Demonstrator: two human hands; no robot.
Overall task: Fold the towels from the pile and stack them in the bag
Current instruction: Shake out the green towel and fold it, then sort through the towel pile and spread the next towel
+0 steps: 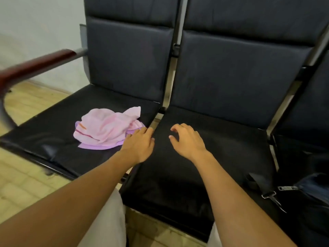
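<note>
A crumpled pile of towels [105,128], pink on top with a purple one underneath, lies on the left black seat [49,139]. My left hand [139,144] hovers palm down at the pile's right edge, fingers relaxed, fingertips at the purple towel; it grips nothing. Over the middle seat [222,139] my right hand [187,139] is held with loosely curled fingers and nothing in it. A dark blue bag [311,191] with a zipper and a strap clip [270,196] sits on the right seat, partly cut off by the frame edge.
The seats form one row of dark padded chairs with tall backrests [240,72]. A red-brown armrest [37,65] juts out at the far left. Tiled floor [21,184] lies in front, a pale wall behind.
</note>
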